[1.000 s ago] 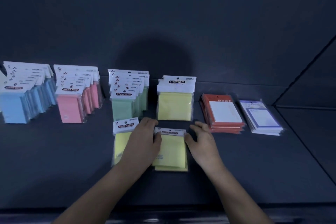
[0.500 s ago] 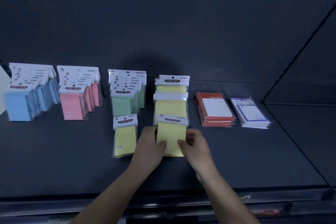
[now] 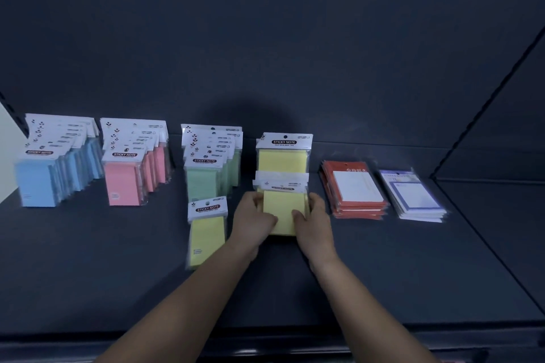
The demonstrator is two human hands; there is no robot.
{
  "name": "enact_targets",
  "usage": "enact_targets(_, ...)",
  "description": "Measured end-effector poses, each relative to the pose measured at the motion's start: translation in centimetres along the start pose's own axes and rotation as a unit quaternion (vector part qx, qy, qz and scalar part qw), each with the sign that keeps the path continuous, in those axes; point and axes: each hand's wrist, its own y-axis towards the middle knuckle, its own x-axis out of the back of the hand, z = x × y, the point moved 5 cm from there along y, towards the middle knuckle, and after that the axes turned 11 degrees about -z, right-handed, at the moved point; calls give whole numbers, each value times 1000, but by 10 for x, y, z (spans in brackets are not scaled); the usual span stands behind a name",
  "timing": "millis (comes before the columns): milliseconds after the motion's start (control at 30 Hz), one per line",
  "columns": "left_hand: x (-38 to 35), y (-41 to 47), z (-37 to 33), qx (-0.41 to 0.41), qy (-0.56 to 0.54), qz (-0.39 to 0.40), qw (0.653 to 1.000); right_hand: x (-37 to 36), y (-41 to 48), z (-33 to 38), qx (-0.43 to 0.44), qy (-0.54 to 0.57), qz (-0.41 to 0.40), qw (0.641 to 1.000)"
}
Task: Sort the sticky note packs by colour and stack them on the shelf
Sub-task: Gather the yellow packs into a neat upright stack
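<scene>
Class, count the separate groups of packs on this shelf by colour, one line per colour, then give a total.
Blue: 1, the blue row
Pink: 1, the pink row
Green: 1, the green row
Yellow: 2, the yellow row and the lone yellow pack
Red: 1, the red stack
Purple-bordered: 1, the purple-bordered stack
Total: 7

Dim, bluish light; a soft round shadow on the back wall [image 3: 259, 121]; wide-angle bending at edges.
</scene>
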Motion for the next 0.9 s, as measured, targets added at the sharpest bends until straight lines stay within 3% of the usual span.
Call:
enact_targets(167, 3, 6, 4, 6, -77, -18, 997, 2, 7, -2, -32, 163, 3, 986)
enact_targets(333, 0, 16, -10, -131, 32, -23, 991, 2, 17, -1, 13, 180, -31, 983)
enact_targets(467, -5, 29, -17, -186, 54, -33, 981, -5, 30, 6, 43, 182, -45, 981)
enact_targets(767, -24, 54, -17, -105, -44, 9, 993, -30, 58, 11, 8, 165, -2, 986)
enact_targets(900, -26, 60, -14, -82, -57, 19, 995, -30, 63, 14, 7, 176, -26, 984)
